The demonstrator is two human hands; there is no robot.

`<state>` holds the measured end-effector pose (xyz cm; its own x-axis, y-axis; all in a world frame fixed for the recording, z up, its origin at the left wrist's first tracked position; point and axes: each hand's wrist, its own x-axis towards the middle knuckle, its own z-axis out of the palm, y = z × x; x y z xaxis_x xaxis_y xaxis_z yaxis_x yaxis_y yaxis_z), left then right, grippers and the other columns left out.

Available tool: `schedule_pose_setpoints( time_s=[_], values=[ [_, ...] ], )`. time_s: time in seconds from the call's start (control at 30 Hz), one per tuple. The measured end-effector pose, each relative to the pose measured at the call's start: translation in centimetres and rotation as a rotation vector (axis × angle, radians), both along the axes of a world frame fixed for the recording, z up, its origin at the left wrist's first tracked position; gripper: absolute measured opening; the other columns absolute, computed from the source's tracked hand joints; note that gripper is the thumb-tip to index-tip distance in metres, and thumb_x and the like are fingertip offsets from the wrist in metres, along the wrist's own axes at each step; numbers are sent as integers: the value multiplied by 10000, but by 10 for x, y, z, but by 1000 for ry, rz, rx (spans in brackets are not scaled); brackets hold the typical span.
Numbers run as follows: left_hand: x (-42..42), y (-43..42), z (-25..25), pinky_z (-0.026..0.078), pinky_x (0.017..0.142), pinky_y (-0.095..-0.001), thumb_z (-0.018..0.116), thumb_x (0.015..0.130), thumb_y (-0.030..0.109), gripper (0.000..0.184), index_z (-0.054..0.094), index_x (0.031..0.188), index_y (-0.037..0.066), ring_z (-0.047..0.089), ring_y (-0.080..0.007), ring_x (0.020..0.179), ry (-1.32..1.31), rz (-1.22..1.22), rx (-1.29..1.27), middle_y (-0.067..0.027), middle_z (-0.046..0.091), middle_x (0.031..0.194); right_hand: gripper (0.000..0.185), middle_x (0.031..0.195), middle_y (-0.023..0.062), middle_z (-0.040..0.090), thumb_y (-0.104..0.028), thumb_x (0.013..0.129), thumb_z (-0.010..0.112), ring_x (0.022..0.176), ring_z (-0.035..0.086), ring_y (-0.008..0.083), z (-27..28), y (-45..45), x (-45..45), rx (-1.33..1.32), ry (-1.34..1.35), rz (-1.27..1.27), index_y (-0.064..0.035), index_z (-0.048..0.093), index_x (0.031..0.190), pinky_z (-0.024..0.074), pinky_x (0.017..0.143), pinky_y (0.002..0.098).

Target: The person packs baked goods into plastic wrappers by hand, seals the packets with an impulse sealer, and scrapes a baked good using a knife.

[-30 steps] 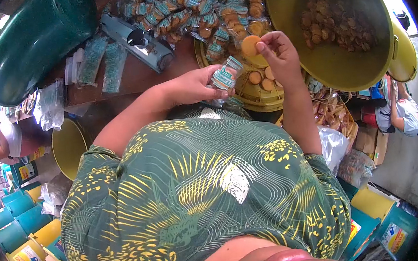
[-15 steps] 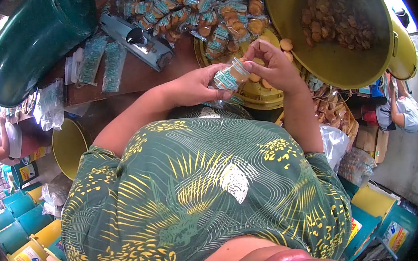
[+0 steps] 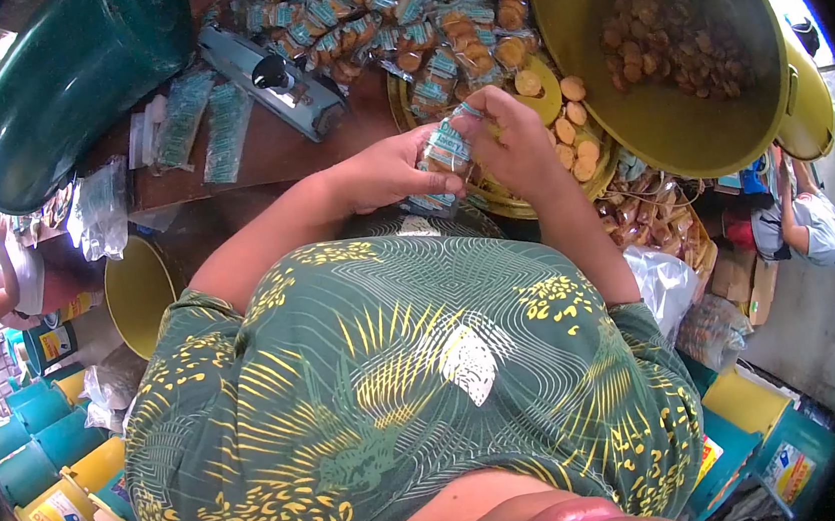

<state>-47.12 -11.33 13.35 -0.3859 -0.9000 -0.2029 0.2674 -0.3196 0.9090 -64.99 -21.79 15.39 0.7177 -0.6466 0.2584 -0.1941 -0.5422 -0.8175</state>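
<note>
My left hand is closed around a small clear bag with blue-green print, which has round cookies inside. At the bag's upper edge, the bent fingers of my right hand pinch the plastic. Loose round cookies lie on a yellow lid beneath and beside my right hand. Filled cookie packs are heaped just beyond both hands, some overlapping the lid.
A tilted yellow tub with many cookies stands at the right. A grey sealing device, flat printed bags and a dark green bin are at the left. One person is far left, another far right.
My right hand brought a cookie down to the bag; that cookie is no longer between its fingers. Its fingers now grip the bag's edge, and the bag is turned more upright.
</note>
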Motion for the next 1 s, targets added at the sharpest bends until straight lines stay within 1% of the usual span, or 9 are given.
schedule_pose_setpoints(
  time_s=[0.07, 0.13, 0.2, 0.3, 0.4, 0.5, 0.6, 0.7, 1.0],
  values=[
    [1, 0, -1, 467, 930, -312, 760, 850, 183, 616, 436, 1359, 63, 600, -136, 1026, -22, 36, 22, -39, 643, 1092, 251, 899, 185, 630, -237, 913, 653, 847, 629, 337, -16, -22, -1, 193, -40, 23, 6, 638, 976, 494, 736, 387],
    [3, 0, -2, 464, 936, -309, 770, 839, 181, 661, 417, 1386, 65, 597, -139, 1035, -42, 62, 7, -45, 641, 1113, 271, 918, 190, 653, -258, 917, 633, 864, 632, 371, -34, -65, -6, -77, 129, -246, -14, 643, 1035, 500, 760, 419],
    [2, 0, -4, 459, 949, -310, 779, 830, 173, 701, 398, 1409, 63, 593, -143, 1051, -54, 73, -9, -50, 638, 1135, 238, 990, 137, 653, -207, 918, 634, 885, 633, 213, -85, -122, -25, -566, 299, -497, -11, 612, 1052, 487, 857, 323],
    [4, 2, -4, 447, 979, -318, 787, 822, 157, 736, 377, 1425, 54, 586, -150, 1088, -95, 80, -37, -59, 632, 1167, 325, 999, 177, 684, -293, 860, 688, 932, 653, 364, -107, -135, -47, -473, 530, -521, -52, 646, 1073, 508, 837, 465],
    [6, 3, -4, 433, 1009, -327, 792, 817, 144, 740, 373, 1419, 43, 576, -156, 1125, -137, 93, -61, -68, 627, 1188, 374, 1004, 148, 687, -291, 806, 758, 931, 653, 329, -112, -151, -57, -159, 477, -487, -48, 640, 1065, 512, 833, 421],
    [6, 2, -4, 425, 1022, -332, 794, 814, 135, 744, 369, 1416, 38, 570, -158, 1142, -97, 86, -70, -75, 623, 1200, 367, 969, 96, 692, -244, 791, 792, 897, 648, 237, -53, -107, -40, -27, 186, -406, -35, 632, 1047, 510, 823, 352],
    [3, -3, -2, 427, 1020, -333, 799, 810, 135, 747, 371, 1414, 38, 566, -158, 1146, -101, 57, -80, -75, 616, 1210, 335, 917, 47, 679, -195, 792, 802, 868, 618, 137, -20, -77, -25, 287, -150, -45, -33, 633, 1032, 498, 802, 288],
    [0, -8, -2, 427, 1016, -328, 803, 807, 141, 747, 376, 1411, 36, 561, -155, 1149, -76, 24, -102, -68, 608, 1216, 260, 879, 11, 654, -140, 829, 771, 854, 595, 94, 10, -52, -13, 284, 85, 315, -38, 643, 1031, 493, 790, 265],
    [-5, -10, -1, 468, 930, -293, 794, 826, 198, 710, 401, 1398, 51, 575, -125, 1061, -72, 25, -78, -32, 612, 1163, 160, 893, -11, 654, -135, 898, 701, 866, 582, 62, -2, -46, -20, 459, 35, 182, -22, 656, 1001, 482, 768, 240]
  ],
)
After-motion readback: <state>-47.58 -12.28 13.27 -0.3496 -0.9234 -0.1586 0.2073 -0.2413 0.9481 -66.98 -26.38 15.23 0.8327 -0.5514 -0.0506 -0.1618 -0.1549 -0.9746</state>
